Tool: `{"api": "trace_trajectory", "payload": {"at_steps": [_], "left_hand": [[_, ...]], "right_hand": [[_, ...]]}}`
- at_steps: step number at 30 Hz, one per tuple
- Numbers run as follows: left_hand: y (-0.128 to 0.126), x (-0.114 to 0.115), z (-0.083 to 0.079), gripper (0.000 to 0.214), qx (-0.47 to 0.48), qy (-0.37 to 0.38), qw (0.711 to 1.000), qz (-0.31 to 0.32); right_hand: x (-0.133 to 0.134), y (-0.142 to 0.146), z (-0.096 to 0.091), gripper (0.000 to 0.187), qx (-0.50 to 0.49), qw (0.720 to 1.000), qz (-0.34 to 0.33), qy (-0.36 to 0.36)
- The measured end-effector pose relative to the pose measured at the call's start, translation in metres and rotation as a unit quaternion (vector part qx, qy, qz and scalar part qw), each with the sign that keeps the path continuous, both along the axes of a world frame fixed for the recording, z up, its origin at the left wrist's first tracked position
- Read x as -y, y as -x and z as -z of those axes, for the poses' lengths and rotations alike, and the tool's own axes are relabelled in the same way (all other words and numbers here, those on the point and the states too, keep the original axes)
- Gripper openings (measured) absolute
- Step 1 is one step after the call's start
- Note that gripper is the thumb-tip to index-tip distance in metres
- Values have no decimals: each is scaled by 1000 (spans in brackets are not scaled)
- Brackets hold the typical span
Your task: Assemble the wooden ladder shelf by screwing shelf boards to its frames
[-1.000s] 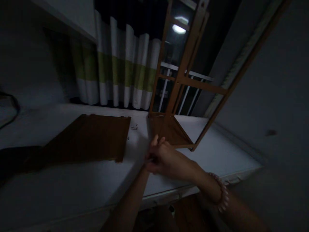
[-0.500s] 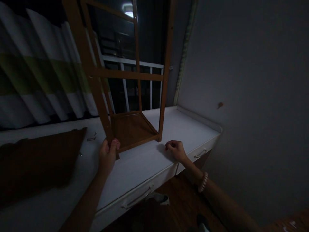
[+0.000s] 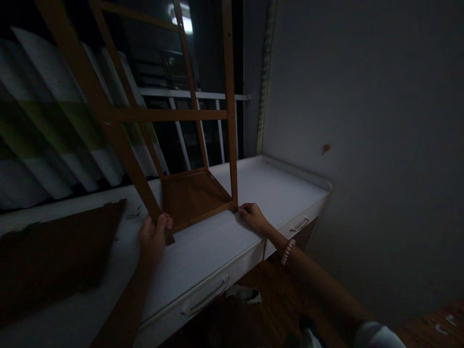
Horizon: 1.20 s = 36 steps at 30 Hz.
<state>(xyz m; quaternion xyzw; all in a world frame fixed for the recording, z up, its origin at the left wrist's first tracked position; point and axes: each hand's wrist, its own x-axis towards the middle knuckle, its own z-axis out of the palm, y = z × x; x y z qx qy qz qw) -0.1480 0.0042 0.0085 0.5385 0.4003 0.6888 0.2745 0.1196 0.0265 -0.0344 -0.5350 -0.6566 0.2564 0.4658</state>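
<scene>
A tall brown wooden frame (image 3: 232, 150), with legs, crossbars and a flat panel at its base, stands on the white desk (image 3: 213, 246). Around the lower end of its near left leg, my left hand (image 3: 154, 237) is closed. My right hand (image 3: 253, 216) is at the foot of the near right leg, its fingers pinched together against the corner. Whatever small thing those fingertips hold is too dark to make out. A beaded bracelet (image 3: 288, 251) circles my right wrist.
On the desk's left lies a dark brown wooden board (image 3: 61, 256), with a few small metal screws (image 3: 133, 215) beside it. Drawer handles (image 3: 300, 224) stick out along the front. Behind are a curtain (image 3: 72, 140) and window; a wall (image 3: 362, 121) rises at right.
My right hand has moved left and slightly up, from beside the frame to its near right foot. The camera view has shifted, and the frame appears farther left and more tilted.
</scene>
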Motion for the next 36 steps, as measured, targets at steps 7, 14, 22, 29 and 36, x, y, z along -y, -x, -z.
{"api": "trace_trajectory", "payload": {"at_steps": [7,14,22,29,36], "left_hand": [[0,0,1,29,7,-7,1000,5],[0,-1,2,27,3,-19,1000,24],[0,-2,3,28,6,-22,999,26],[3,-4,7,27,-2,-12,1000,22],[2,-3,5,29,-8,-12,1000,21]], "right_hand": [[-11,1,6,31,-38,998,-44,-4],[-6,0,3,34,-31,999,-12,-16],[-3,1,0,33,-5,999,32,-32],[-6,3,1,32,26,998,48,-45],[-5,5,-5,31,27,997,63,-46]]}}
